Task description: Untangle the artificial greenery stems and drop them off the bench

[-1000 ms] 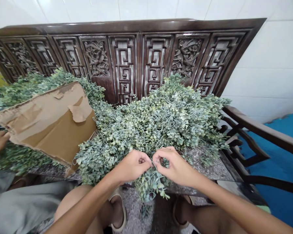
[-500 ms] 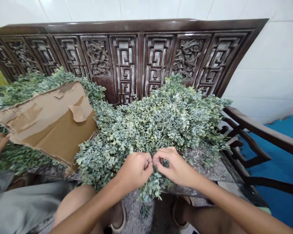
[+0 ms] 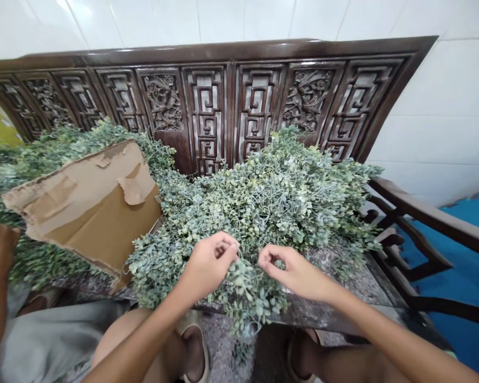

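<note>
Carved bench [image 3: 230, 111]: foliage pile [image 3: 243, 205] on seat, overhanging front edge below/betw. hands; bare seat strip [image 3: 365, 282] at R near armrest [image 3: 443, 219]. Torn cardboard [image 3: 104, 207] L of pile. L hand [image 3: 209, 261] & R hand [image 3: 293, 272]: fingers curled to thumbs, open gap betw. hands; stem grip, either side, can't tell.

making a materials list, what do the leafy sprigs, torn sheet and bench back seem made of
Leafy sprigs: probably matte plastic; the even, dusty-green leaves look artificial, but that isn't certain.
Torn sheet: dull brown cardboard, by its ragged edges and peeled paper layer.
Bench back: likely dark wood, glossy, judging by the carving and highlights along its top.
</note>
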The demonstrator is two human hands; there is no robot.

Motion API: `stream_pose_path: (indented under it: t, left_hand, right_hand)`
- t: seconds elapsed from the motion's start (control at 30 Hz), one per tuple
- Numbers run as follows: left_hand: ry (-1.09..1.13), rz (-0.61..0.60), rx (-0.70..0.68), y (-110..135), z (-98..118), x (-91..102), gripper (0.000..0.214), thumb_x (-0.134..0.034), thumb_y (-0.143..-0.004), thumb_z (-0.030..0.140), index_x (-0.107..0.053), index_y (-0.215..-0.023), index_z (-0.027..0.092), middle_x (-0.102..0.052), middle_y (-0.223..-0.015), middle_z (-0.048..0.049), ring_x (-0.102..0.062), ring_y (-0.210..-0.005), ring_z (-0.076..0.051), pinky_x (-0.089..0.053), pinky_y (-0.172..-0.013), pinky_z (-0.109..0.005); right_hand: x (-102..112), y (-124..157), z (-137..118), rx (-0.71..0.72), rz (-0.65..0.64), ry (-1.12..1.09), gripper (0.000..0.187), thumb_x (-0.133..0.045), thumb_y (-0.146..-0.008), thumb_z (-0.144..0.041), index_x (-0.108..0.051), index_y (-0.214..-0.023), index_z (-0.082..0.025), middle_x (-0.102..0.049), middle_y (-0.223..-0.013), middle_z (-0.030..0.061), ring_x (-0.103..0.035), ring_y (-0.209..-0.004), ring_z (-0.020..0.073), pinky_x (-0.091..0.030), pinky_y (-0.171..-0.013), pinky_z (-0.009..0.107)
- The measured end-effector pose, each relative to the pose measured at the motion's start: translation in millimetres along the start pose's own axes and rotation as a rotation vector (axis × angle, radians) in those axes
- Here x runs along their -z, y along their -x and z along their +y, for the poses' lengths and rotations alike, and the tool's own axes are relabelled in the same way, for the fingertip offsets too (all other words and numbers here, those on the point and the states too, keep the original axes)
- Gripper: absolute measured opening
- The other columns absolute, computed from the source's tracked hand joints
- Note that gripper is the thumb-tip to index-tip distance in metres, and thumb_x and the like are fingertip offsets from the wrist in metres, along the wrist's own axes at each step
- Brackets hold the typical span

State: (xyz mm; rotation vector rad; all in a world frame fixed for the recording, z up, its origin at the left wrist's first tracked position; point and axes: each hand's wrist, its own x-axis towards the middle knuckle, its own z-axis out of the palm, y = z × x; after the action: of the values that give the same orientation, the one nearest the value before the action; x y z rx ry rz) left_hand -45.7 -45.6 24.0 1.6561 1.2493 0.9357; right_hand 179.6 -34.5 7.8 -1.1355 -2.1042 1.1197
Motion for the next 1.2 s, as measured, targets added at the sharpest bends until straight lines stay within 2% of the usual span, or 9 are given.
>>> stream_pose_path:
  t: [0.23, 0.43, 0.6, 0.7, 0.77, 0.87, 0.93, 1.03, 1.2]
  left_hand:
    - [0.231, 0.277, 0.160, -15, -1, 33.1, 0.019, -0.067, -0.075, 0.031, -0.062, -0.084, 0.016, -0.064, -0.065, 0.0005, -0.059, -0.059, -0.013, -0.048, -0.059, -0.023]
    - [0.194, 0.323, 0.173, -17, -6, 55.3, 0.032, -0.074, -0.067, 0.035, -0.064, -0.089, 0.015, -0.069, -0.066, -0.0020, -0.065, -0.062, -0.016, -0.054, -0.063, -0.027]
    - [-0.170, 0.563, 0.168, -11, -14, 96.9, 0.026, -0.066, -0.076, 0.038, -0.068, -0.090, 0.016, -0.074, -0.079, -0.0079, -0.071, -0.075, -0.024, -0.057, -0.073, -0.034]
    - [-0.648, 0.681, 0.220, -7, -19, 117.7, 0.032, -0.062, -0.081, 0.034, -0.068, -0.107, 0.017, -0.072, -0.100, -0.0163, -0.066, -0.101, -0.037, -0.050, -0.089, -0.052]
    - [-0.906, 0.684, 0.226, -6, -19, 115.2, 0.048, -0.061, -0.081, 0.030, -0.060, -0.127, 0.016, -0.061, -0.125, -0.0245, -0.052, -0.120, -0.047, -0.041, -0.094, -0.064]
    - [-0.880, 0.563, 0.029, -5, -9, 82.3, 0.042, -0.054, -0.088, 0.029, -0.059, -0.128, 0.015, -0.055, -0.132, -0.0229, -0.048, -0.125, -0.042, -0.039, -0.100, -0.060]
    - [-0.648, 0.288, -0.214, -3, 3, 50.1, 0.029, -0.052, -0.092, 0.031, -0.065, -0.114, 0.017, -0.063, -0.119, -0.0148, -0.057, -0.116, -0.030, -0.042, -0.103, -0.046]
    - [-0.425, -0.169, -0.340, 4, 16, 9.5, 0.029, -0.064, -0.087, 0.040, -0.067, -0.110, 0.022, -0.068, -0.112, -0.0066, -0.061, -0.106, -0.024, -0.046, -0.094, -0.037]
    - [-0.402, -0.212, -0.247, 7, 14, -7.9, 0.022, -0.064, -0.087, 0.032, -0.069, -0.107, 0.024, -0.071, -0.085, 0.0009, -0.064, -0.081, -0.019, -0.045, -0.078, -0.032]
  right_hand:
    - [9, 10, -1, -0.021, -0.171, -0.003, 0.017, -0.052, -0.095, -0.027, -0.057, -0.081, -0.019, -0.060, -0.081, 0.0001, -0.051, -0.077, 0.0151, -0.042, -0.074, 0.027]
    - [9, 16, -6, -0.017, -0.271, 0.041, 0.020, -0.052, -0.097, -0.031, -0.061, -0.084, -0.019, -0.063, -0.082, 0.0007, -0.054, -0.078, 0.0162, -0.042, -0.074, 0.028]
    - [7, 16, -7, -0.019, -0.218, -0.022, 0.023, -0.055, -0.097, -0.036, -0.062, -0.084, -0.019, -0.062, -0.084, 0.0010, -0.054, -0.080, 0.0162, -0.043, -0.077, 0.029]
    - [4, 12, -4, -0.046, -0.137, -0.123, 0.022, -0.061, -0.093, -0.039, -0.063, -0.088, -0.018, -0.059, -0.080, -0.0002, -0.051, -0.074, 0.0143, -0.042, -0.071, 0.028]
    - [2, 10, -2, -0.077, -0.108, -0.203, 0.025, -0.064, -0.091, -0.042, -0.063, -0.091, -0.017, -0.056, -0.075, -0.0016, -0.050, -0.069, 0.0128, -0.041, -0.066, 0.027]
    - [0, 6, -1, -0.116, -0.111, -0.319, 0.032, -0.069, -0.087, -0.047, -0.064, -0.097, -0.016, -0.059, -0.074, -0.0015, -0.052, -0.067, 0.0121, -0.042, -0.065, 0.026]
    - [-1, 5, -2, -0.123, -0.126, -0.384, 0.036, -0.071, -0.086, -0.048, -0.065, -0.102, -0.016, -0.062, -0.079, 0.0001, -0.056, -0.071, 0.0126, -0.044, -0.067, 0.027]
    - [0, 4, -3, -0.099, -0.134, -0.475, 0.035, -0.073, -0.085, -0.044, -0.064, -0.102, -0.015, -0.064, -0.084, 0.0011, -0.059, -0.076, 0.0125, -0.046, -0.072, 0.027]
    - [3, 2, -2, -0.112, -0.166, -0.564, 0.035, -0.076, -0.083, -0.041, -0.065, -0.103, -0.015, -0.070, -0.089, 0.0034, -0.064, -0.081, 0.0131, -0.050, -0.078, 0.029]
